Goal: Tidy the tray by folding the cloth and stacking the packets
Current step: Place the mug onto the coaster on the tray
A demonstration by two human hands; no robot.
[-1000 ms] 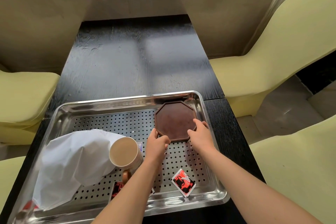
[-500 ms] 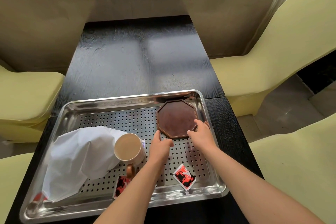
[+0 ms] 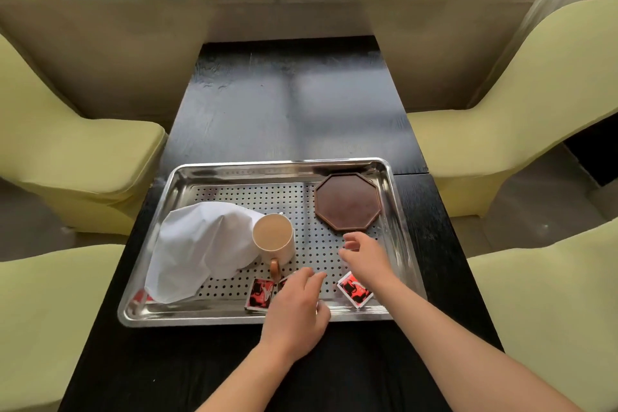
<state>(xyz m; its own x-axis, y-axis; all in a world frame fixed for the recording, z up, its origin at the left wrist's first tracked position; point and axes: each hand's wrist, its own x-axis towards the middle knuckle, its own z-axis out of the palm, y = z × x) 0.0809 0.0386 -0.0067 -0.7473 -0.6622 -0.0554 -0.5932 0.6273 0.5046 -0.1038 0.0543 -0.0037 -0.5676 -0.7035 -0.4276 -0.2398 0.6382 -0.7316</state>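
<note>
The left hand (image 3: 296, 303) hovered palm down, fingers loosely spread and empty, over the tray (image 3: 214, 174) at 6 o'clock, beside a packet (image 3: 259, 294). The right hand (image 3: 366, 256), curled open and empty, hung near another packet (image 3: 354, 291). The cloth (image 3: 200, 251) lay bunched at 9 o'clock

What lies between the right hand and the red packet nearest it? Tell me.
Nothing visible. The right hand hovers open just above and behind the packet, which lies flat and exposed on the tray floor, clear of the mug and cloth.
</note>
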